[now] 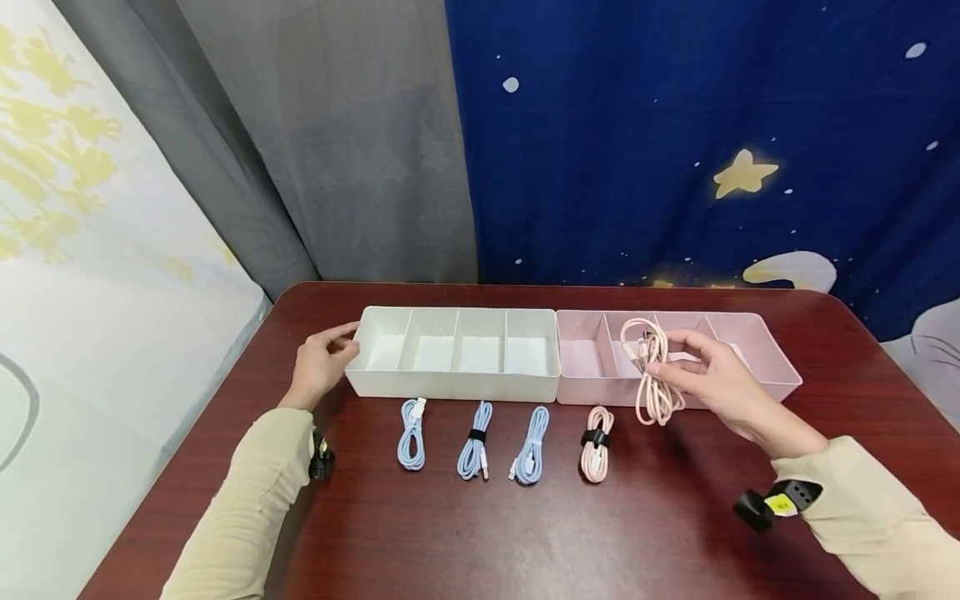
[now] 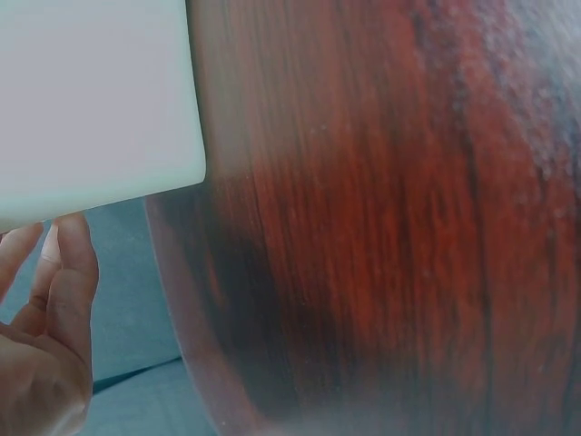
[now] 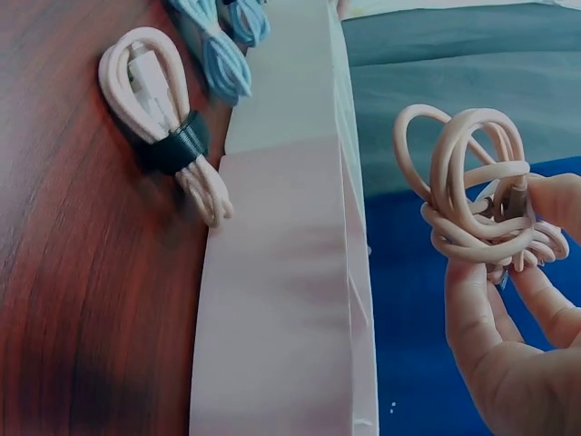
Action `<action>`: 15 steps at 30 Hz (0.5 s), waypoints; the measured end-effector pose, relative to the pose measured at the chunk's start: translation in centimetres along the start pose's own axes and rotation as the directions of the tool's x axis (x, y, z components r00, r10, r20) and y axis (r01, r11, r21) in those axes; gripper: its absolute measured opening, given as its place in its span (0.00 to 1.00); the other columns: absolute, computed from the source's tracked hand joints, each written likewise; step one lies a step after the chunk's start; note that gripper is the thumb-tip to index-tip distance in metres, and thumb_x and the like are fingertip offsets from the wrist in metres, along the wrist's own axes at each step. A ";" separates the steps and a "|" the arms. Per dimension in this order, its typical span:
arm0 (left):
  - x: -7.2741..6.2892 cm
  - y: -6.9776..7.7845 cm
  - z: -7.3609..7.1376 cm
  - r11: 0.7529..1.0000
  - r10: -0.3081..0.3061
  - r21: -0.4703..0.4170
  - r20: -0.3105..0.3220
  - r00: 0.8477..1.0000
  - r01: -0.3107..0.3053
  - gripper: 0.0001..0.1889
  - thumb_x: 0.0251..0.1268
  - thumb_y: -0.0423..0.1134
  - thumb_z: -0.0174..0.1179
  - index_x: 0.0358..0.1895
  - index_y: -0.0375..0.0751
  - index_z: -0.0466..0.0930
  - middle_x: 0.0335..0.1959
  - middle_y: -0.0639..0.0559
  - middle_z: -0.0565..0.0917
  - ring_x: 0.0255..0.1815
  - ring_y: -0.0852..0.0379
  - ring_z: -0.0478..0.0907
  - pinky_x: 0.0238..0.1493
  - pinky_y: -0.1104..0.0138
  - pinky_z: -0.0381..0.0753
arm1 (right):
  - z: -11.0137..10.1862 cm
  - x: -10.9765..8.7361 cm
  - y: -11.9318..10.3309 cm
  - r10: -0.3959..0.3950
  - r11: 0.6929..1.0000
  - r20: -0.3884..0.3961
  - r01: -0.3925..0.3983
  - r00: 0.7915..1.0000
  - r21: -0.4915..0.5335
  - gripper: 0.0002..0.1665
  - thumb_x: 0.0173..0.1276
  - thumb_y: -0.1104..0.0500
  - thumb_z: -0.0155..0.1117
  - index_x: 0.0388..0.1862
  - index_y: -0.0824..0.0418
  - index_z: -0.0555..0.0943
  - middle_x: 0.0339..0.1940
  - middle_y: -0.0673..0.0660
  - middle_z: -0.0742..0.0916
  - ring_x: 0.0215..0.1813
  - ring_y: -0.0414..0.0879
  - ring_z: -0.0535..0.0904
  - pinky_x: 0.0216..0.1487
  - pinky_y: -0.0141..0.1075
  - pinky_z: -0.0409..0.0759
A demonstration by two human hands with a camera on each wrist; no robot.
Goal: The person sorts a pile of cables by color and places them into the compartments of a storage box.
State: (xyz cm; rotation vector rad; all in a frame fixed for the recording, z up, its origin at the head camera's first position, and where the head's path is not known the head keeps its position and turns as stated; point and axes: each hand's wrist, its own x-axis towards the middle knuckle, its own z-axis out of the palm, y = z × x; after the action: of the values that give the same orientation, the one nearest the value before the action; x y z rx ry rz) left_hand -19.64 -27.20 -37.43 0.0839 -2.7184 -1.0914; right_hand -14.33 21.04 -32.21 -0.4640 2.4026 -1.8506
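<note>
In the head view, a coiled pink charging cable (image 1: pixel 658 379) is pinched between the thumb and fingers of my right hand (image 1: pixel 708 372), held up in front of the pink divided box (image 1: pixel 757 346). The right wrist view shows the loops of this pink cable (image 3: pixel 477 191) bunched at the fingertips. At the far left, my left hand (image 1: pixel 321 364) rests its fingertips against the end of the white divided box (image 1: pixel 453 385). The left wrist view shows these fingers (image 2: pixel 71 272) fairly straight at the edge of the white box (image 2: pixel 100 100).
Before the boxes lie several bundled cables: a blue one (image 1: pixel 412 435), a blue one with a black strap (image 1: pixel 472 450), another blue one (image 1: pixel 531 450) and a pink one with a black strap (image 1: pixel 595 458). Both boxes stand end to end on the brown table (image 1: pixel 480 542).
</note>
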 end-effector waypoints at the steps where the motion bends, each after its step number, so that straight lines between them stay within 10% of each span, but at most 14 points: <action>1: 0.0 0.0 0.0 1.000 -0.001 0.002 0.000 1.000 0.001 0.19 0.59 0.36 0.52 0.55 0.42 0.74 0.33 0.44 0.80 0.30 0.52 0.73 0.29 0.66 0.69 | 0.1 0.1 0.0 0.001 1.000 -0.001 -0.001 1.000 0.006 0.16 0.60 0.68 0.59 0.46 0.58 0.72 0.39 0.49 0.77 0.36 0.36 0.79 0.27 0.32 0.78; 15: -0.2 0.2 -0.1 0.999 -0.034 0.006 0.014 0.999 0.034 0.19 0.60 0.37 0.50 0.56 0.44 0.73 0.34 0.45 0.79 0.29 0.53 0.71 0.28 0.67 0.69 | 0.7 1.5 0.3 0.040 0.999 -0.033 -0.040 0.999 -0.014 0.19 0.60 0.64 0.60 0.49 0.66 0.69 0.36 0.47 0.77 0.33 0.34 0.78 0.25 0.30 0.76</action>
State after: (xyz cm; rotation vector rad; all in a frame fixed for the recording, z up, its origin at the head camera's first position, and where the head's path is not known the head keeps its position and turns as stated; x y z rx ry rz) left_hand -19.46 -27.08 -37.23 0.1249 -2.7425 -1.0971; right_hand -15.63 20.02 -32.48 -0.3872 2.4293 -1.8396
